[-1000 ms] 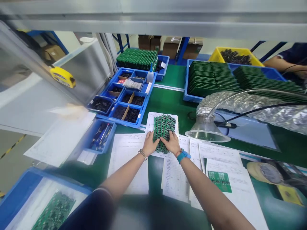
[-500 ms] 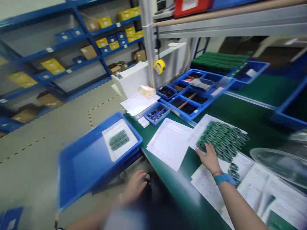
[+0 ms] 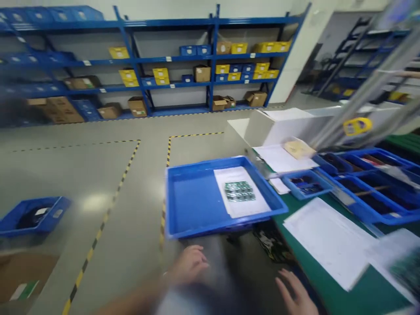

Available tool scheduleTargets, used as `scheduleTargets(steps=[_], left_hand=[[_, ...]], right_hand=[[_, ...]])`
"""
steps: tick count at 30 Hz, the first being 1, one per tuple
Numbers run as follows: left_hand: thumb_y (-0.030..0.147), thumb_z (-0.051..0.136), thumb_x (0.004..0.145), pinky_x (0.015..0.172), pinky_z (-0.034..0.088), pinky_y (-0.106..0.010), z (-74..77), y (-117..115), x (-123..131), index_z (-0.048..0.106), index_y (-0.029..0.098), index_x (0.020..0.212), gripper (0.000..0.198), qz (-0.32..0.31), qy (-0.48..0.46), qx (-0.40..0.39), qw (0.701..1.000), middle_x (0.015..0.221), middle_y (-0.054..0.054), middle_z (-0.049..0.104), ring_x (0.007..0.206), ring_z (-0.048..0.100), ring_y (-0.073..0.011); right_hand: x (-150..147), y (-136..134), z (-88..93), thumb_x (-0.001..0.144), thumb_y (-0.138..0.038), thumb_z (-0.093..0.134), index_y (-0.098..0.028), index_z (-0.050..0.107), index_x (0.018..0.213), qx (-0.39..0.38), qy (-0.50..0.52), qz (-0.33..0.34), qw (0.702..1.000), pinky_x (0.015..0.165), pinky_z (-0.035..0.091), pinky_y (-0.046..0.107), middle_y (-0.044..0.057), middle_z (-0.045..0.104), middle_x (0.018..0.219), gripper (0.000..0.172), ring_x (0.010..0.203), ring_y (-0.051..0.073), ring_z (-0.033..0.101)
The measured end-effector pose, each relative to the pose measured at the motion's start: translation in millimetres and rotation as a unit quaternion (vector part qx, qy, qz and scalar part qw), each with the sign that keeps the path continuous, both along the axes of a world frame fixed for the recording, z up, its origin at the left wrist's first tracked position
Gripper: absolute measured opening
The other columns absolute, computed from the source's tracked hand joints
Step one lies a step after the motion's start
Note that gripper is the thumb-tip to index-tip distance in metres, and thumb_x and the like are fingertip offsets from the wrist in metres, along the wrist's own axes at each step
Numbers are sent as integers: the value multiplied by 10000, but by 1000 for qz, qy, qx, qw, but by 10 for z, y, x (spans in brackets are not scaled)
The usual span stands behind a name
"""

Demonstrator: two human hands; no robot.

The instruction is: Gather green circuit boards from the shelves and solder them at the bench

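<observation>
My left hand hangs low in front of me, blurred, its fingers loosely curled with nothing visible in them. My right hand is at the bottom edge beside the green bench, fingers spread and empty. Just beyond both hands sits a large blue tray holding a white sheet with a green circuit board panel on it. The stack of green boards I had been touching is a blur at the far right edge.
Blue compartment bins and loose paper sheets lie on the bench to the right. Grey floor with yellow-black tape spreads left, with a blue crate on it. Blue shelving with boxes lines the back wall.
My view has swung left from the bench to the floor and shelving. Both hands left the board stack, the left first, and dropped low near my lap.
</observation>
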State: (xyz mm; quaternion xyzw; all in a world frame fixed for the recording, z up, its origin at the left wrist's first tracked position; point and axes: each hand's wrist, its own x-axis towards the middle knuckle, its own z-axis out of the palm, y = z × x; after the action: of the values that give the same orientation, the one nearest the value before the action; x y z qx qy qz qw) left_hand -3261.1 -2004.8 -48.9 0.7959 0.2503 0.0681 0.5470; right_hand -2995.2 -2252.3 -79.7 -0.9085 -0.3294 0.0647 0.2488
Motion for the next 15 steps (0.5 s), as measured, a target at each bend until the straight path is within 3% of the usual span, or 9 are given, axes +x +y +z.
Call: scheduleTargets(steps=[3,5,7,9,12,15], left_hand=[[427,463,794,913,384,-322,-134,600,-1177,621,209,564,355,84,10,-1,996,751,-48,681,944,566,-206],[472,399,814,876,400,-328,-164,945,-1999,607,202,557,426,164,32,1,986,733,-54,664,885,572,-209],[510,331,827,817,425,-340,-170,1194,-2762,604,195,576,486,237,57,4,970,717,-59,645,811,575,-213],[548,300,819,757,447,-347,-202,1349,-3379,620,192,632,515,306,83,1,948,710,-61,639,750,575,-219],[597,340,775,765,460,-349,-368,1478,-3938,644,199,724,503,416,112,-26,902,764,-63,656,787,584,-233],[574,373,767,837,444,-338,-611,1580,-4107,651,201,831,469,472,102,-60,874,888,-73,667,892,579,-232]], right_hand=[[-1244,1001,-206,750,-511,459,-203,664,858,33,14,125,992,825,523,460,97,653,1032,385,1025,311,573],[-1899,1612,-208,783,-438,471,-210,663,882,43,34,246,968,845,516,452,80,647,1054,314,1066,292,550],[-2331,2123,-133,786,-392,500,-215,665,878,46,43,340,938,855,511,448,70,651,1048,259,1085,285,536],[-2564,2526,-42,779,-393,517,-215,666,882,46,38,370,927,841,518,444,71,662,1020,254,1060,287,554],[-2732,2967,16,780,-414,515,-215,665,891,25,33,381,924,849,514,434,68,671,996,273,1034,281,573],[-2905,3390,-87,786,-402,503,-221,666,887,-27,40,429,902,875,502,405,61,667,1007,264,1054,264,563]])
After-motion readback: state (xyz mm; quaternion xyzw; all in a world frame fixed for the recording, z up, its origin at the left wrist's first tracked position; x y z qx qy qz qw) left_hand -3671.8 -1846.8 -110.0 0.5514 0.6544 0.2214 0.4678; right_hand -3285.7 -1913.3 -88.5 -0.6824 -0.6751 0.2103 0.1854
